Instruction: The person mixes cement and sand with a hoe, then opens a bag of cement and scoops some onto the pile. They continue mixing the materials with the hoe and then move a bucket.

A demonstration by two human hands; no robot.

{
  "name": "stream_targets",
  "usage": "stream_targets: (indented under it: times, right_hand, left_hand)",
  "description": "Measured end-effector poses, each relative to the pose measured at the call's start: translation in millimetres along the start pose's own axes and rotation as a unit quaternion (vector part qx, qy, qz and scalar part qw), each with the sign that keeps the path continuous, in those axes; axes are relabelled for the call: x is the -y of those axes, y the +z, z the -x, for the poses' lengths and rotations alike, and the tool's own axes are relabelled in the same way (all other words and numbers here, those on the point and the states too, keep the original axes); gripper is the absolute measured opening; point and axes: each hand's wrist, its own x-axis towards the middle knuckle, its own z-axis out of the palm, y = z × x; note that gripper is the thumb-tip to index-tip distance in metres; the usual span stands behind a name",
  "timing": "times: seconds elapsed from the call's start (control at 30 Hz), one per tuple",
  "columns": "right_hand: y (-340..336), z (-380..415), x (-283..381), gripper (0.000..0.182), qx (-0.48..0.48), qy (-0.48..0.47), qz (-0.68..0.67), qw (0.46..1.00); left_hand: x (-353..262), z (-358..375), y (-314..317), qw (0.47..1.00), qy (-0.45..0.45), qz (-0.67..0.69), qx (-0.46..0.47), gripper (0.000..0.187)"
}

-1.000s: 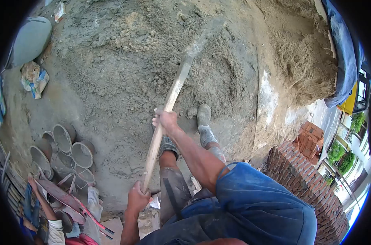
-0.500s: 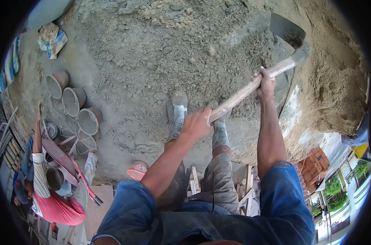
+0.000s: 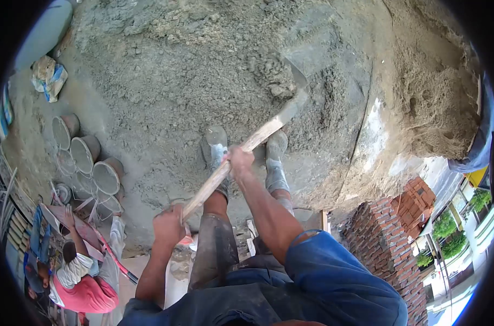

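Both of my hands grip the wooden handle of a hoe (image 3: 264,133). My left hand (image 3: 169,225) is closed around the butt end, low and to the left. Farther up the shaft, in front of my legs, my right hand (image 3: 240,161) is wrapped around the wood. The hoe's metal blade (image 3: 297,75) is down in the grey wet mortar (image 3: 176,70), with a clump of it heaped against the blade's left side. My two mortar-smeared boots (image 3: 277,144) stand at the near edge of the mix, on either side of the handle.
Several buckets (image 3: 107,176) stand at the left. Beyond them a person in a red garment (image 3: 89,290) is beside a wheelbarrow (image 3: 76,228). A crumpled sack (image 3: 49,79) lies at upper left. At right are a sand heap (image 3: 439,103) and stacked bricks (image 3: 414,206).
The hoe blade has swung from the upper right toward the middle, dragging mortar with it. Both hands have moved left and nearer my body with the handle.
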Motion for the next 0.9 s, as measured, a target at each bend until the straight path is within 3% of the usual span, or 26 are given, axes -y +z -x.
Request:
stream_targets:
  times: [0.1, 0.17, 0.2, 0.27, 0.3, 0.37, 0.47, 0.53, 0.6, 0.7, 0.77, 0.83, 0.87, 0.9]
  right_hand:
    - [-19, 47, -81, 0.009, 0.083, 0.072, -0.024, 0.994]
    - [-35, 90, -78, 0.012, 0.075, 0.098, 0.096, 0.988]
    - [-43, 87, -78, 0.012, 0.068, 0.100, 0.090, 0.989]
    - [-48, 82, -63, 0.010, 0.087, 0.008, -0.053, 0.995]
    - [-54, 67, -37, 0.008, 0.083, -0.035, -0.059, 0.994]
    - [-69, 7, 23, 0.013, 0.075, -0.114, -0.065, 0.988]
    - [-92, -68, 170, 0.010, 0.040, -0.201, -0.079, 0.976]
    - [-109, -112, 251, 0.009, -0.024, -0.245, -0.040, 0.968]
    - [-124, -145, 286, 0.011, -0.085, -0.199, -0.002, 0.976]
    - [-129, -144, 208, 0.016, -0.076, -0.103, -0.016, 0.992]
    - [-114, -115, 133, 0.007, -0.071, -0.053, -0.072, 0.993]
    - [-96, -85, 62, 0.009, -0.087, -0.058, -0.069, 0.992]
    - [-86, -62, 33, 0.010, -0.099, -0.014, -0.086, 0.991]
    - [-80, -28, 10, 0.011, -0.046, 0.021, -0.047, 0.998]
  left_hand:
    - [43, 83, 31, 0.999, -0.043, 0.016, -0.019, 0.025]
    - [48, 114, 50, 0.999, -0.042, 0.014, -0.011, 0.024]
    - [46, 121, 60, 0.999, -0.037, 0.027, -0.012, 0.023]
    - [27, 103, 69, 0.997, -0.029, 0.050, -0.045, 0.020]
    - [9, 75, 73, 0.995, -0.023, 0.061, -0.071, 0.018]
    - [-31, 1, 74, 0.988, 0.078, 0.080, -0.108, 0.024]
    - [-127, -128, 65, 0.953, 0.180, 0.128, -0.205, 0.031]
    - [-198, -185, 28, 0.955, 0.200, 0.135, -0.172, 0.022]
    - [-237, -202, 3, 0.968, 0.190, 0.092, -0.135, 0.017]
    - [-198, -165, 32, 0.980, 0.181, 0.019, -0.081, 0.021]
    - [-150, -118, 32, 0.990, 0.133, -0.026, -0.033, 0.024]
    - [-103, -66, 26, 0.992, 0.097, -0.074, 0.023, 0.024]
    - [-82, -35, 26, 0.993, 0.080, -0.082, 0.011, 0.025]
    - [-65, -2, 22, 0.996, 0.048, -0.078, 0.018, 0.027]
